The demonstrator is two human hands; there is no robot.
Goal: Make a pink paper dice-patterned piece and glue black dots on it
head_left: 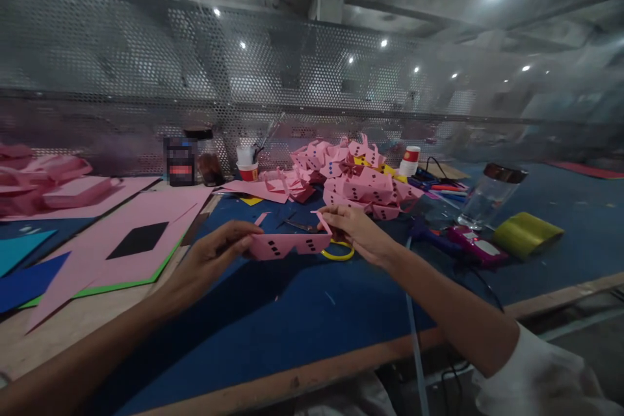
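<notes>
Between my two hands are pink paper glasses [292,246] with small dark squares on the front and folded side arms, held above the blue table top. My left hand [219,246] pinches their left end. My right hand [353,227] has its fingers closed on the right side arm. Just behind and below the glasses lie scissors [338,257] with yellow handles, partly hidden by my right hand and the paper. Farther back rises a heap of similar pink paper glasses [358,185], many with dark squares.
Pink sheets [180,214] with a black piece [138,240] lie at left. Paper cups [247,169] stand at the back. On the right are a glass jar [487,198], a purple-and-magenta tool [472,247], possibly a glue gun, and a yellow roll [529,235]. A perforated metal screen [292,71] runs behind.
</notes>
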